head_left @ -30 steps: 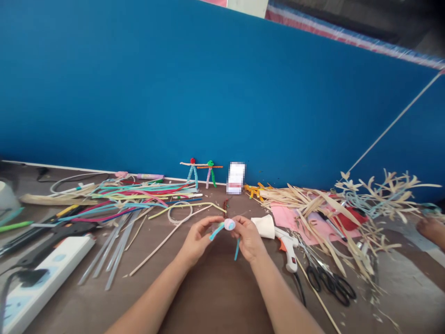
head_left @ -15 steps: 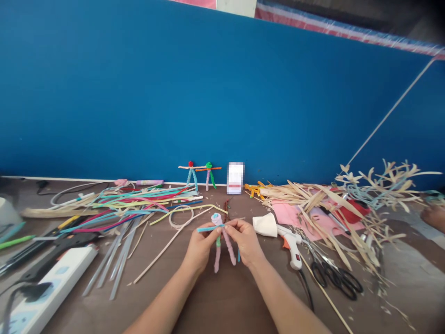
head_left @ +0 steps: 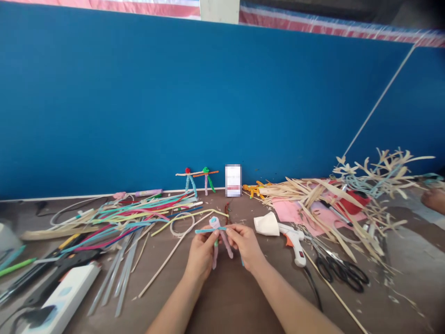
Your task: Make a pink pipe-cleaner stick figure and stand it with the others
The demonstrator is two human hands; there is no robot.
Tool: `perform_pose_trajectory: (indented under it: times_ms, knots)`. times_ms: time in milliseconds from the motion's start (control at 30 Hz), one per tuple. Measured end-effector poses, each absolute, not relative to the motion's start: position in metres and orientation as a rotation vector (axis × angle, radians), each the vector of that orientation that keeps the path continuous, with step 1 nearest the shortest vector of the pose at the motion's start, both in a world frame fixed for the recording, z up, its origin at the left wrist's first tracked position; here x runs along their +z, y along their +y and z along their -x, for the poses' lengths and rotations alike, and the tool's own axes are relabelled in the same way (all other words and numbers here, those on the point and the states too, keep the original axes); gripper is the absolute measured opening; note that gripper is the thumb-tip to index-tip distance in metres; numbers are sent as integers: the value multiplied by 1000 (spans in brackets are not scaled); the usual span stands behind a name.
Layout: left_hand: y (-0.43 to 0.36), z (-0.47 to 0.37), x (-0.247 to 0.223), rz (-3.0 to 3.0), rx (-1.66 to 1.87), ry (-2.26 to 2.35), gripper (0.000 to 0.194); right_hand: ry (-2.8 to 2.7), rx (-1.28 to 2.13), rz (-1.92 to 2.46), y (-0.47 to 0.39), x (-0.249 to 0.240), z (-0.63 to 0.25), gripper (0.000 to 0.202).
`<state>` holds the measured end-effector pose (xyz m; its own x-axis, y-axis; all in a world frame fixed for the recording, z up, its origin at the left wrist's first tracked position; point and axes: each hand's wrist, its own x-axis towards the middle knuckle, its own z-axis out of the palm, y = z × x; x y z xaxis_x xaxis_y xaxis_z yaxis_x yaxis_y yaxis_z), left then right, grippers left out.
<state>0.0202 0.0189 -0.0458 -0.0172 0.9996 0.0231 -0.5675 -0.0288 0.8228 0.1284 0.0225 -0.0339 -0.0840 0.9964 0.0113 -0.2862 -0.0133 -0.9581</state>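
In front of me, a small pipe cleaner figure (head_left: 227, 246) with a pale lilac coiled head and lilac legs is between my hands. My left hand (head_left: 203, 250) pinches it just below the head, where a bit of green shows. A light blue pipe cleaner (head_left: 201, 230) lies across the figure like arms. My right hand (head_left: 243, 243) grips the blue strip's right part between thumb and fingers; a blue end hangs below that hand. Two finished-looking figures, one red-headed (head_left: 188, 176) and one green-headed (head_left: 206, 176), stand against the blue panel.
Left lie colourful pipe cleaners (head_left: 139, 211), clear glue sticks (head_left: 120, 278), a dark glue gun (head_left: 69, 264) and a white power strip (head_left: 74, 290). Right are a white glue gun (head_left: 297, 248), black-handled scissors (head_left: 342, 273), dried strips (head_left: 313, 195) and another person's hand (head_left: 433, 202).
My right hand has drawn slightly away from the figure's middle along the blue pipe cleaner. The left hand keeps its pinch. The camera view has tilted slightly.
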Motion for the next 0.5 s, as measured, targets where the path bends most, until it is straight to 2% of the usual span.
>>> perform_pose_trajectory:
  times_ms: [233,500]
  knots:
    - [18,-20,-42,-744,1468,684,10,-1056,1446,936,22,-34,-129,13]
    - [19,-12,-38,-602,1293,705,15,-1315,1257,1023,22,-32,-134,11]
